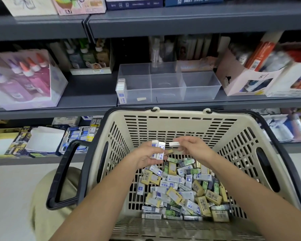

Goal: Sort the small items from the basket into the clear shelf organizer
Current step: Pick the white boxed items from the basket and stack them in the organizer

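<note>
**Erasers in both hands above the basket, organizer nearly unfilled**

Both hands hover over the beige slotted plastic shopping basket [181, 113], which sits in front of the grey metal shelf [87, 94].

My left hand [147, 153] is curled round a small stack of white-and-blue sleeved rectangular erasers [157, 148], at least two, held side by side with their ends up. My right hand [189, 146] pinches a single white eraser [175, 144] by one end, its length pointing toward the left hand's stack. Motion blur hides the exact finger placement.

The loose heap of mixed erasers [181, 188], in white-blue, yellow and green sleeves, covers the basket floor below the hands.

The clear plastic divided organizer [201, 84] stands on the shelf just beyond the basket's far rim. A few white-and-blue erasers [121, 91] stand upright at its left end, apparently inside the front-left compartment. The other compartments look bare, so I judge the sort barely begun.

Handling, as I judge it:
- The pieces are light, stiff little blocks and not fragile.
- The paper sleeves may slide on the rubber, so it is best to pinch across the long flat faces, not the sleeve edge.
- A gathered stack can fan apart; squeezing it from both broad sides should hold it square.
- Matching pieces belong beside those already standing at the left end.
</note>
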`<state>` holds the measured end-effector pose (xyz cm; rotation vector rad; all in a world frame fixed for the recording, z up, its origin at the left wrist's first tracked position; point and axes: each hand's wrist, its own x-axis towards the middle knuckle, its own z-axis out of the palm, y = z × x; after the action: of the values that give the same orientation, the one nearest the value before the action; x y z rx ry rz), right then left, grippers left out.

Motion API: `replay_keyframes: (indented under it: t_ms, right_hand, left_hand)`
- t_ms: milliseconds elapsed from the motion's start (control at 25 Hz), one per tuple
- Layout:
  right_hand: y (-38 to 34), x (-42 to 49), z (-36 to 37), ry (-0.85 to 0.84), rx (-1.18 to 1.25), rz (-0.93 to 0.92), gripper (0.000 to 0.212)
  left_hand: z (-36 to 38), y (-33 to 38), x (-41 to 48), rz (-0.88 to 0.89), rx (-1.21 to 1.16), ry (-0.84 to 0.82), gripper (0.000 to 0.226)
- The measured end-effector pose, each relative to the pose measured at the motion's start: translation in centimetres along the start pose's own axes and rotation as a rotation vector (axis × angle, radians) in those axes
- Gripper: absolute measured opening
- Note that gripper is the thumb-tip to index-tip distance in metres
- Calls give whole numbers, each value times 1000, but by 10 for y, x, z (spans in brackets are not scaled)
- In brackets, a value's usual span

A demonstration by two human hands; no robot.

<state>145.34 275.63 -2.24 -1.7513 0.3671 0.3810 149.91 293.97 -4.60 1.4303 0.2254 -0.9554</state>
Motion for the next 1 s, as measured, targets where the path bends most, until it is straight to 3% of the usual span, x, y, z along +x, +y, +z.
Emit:
replay_keyframes:
  t_ms: [120,240,440,920,1000]
  right_hand:
    - [-7,-3,0,-53,-25,-52,19]
    - [-13,-3,6,-111,-139,-109,24]
    - [-11,-2,12,45,-76,-86,28]
    - [-15,-3,33,79,-24,-83,8]
    - [-18,-3,35,38,9,-43,8]
  left_hand:
    - [1,3,0,-8,-84,19,19]
    - [1,5,-4,-58,-106,-84,19]
    - [-1,4,-4,-37,-132,-154,20]
    - [-7,2,-11,-37,-95,-179,29]
    - [-8,3,-11,-84,-101,-158,41]
